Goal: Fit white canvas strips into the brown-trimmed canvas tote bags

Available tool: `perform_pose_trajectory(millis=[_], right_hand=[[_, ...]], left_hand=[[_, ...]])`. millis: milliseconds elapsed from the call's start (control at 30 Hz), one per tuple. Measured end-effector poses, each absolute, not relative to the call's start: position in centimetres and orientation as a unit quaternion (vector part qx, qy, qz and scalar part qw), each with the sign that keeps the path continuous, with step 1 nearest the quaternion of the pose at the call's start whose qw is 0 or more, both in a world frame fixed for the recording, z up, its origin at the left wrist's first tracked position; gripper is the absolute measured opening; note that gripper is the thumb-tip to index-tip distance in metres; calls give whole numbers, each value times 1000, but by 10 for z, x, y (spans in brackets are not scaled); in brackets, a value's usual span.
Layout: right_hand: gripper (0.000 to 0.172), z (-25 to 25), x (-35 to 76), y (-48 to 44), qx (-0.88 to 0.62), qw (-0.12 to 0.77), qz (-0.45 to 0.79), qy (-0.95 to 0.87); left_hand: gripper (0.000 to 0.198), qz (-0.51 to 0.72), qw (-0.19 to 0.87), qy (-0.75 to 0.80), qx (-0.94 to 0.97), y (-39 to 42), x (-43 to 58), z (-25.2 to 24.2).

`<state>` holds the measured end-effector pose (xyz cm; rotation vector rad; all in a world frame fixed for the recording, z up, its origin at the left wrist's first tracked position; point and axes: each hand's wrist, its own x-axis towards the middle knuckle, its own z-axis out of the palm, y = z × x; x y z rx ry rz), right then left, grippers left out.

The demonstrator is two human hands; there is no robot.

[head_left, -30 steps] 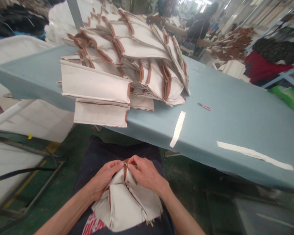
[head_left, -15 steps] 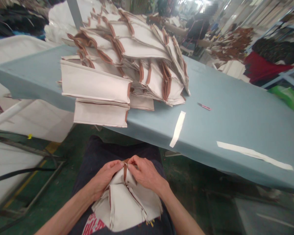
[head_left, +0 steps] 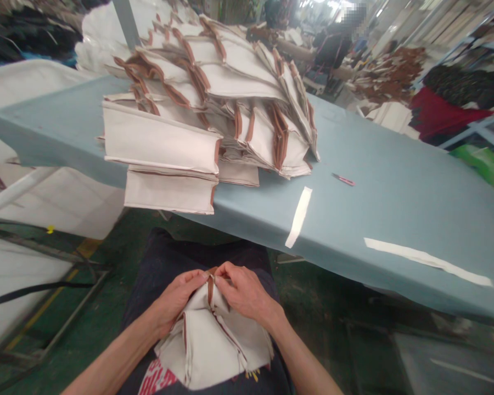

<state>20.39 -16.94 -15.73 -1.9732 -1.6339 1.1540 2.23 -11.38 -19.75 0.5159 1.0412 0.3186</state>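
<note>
In my lap lies a cream fabric piece with brown edging (head_left: 214, 348), folded and bunched, perhaps a bag part. My left hand (head_left: 186, 289) pinches its far edge from the left, thumb and fingers together. From the other side my right hand (head_left: 241, 288) pinches the same edge, close to the left fingertips. Between the two hands a brown strip (head_left: 210, 291) of the piece stands up in a fold. The exact spot under the fingertips is partly hidden.
A blue-covered table (head_left: 387, 181) stands ahead. On it sits a big pile of cream and brown fabric pieces (head_left: 247, 77), some overhanging the front edge. A small thread snipper or knife (head_left: 343, 179) and white strips (head_left: 299, 216) lie to the right. A metal frame (head_left: 66, 323) stands at left.
</note>
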Motion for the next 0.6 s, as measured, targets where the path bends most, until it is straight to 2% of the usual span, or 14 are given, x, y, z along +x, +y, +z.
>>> perform_pose_trajectory(millis=[600], right_hand=[[13,-156,204,-171,-692,163,406,-574]], left_hand=[[58,160,826,487,233,-114,21,-203]])
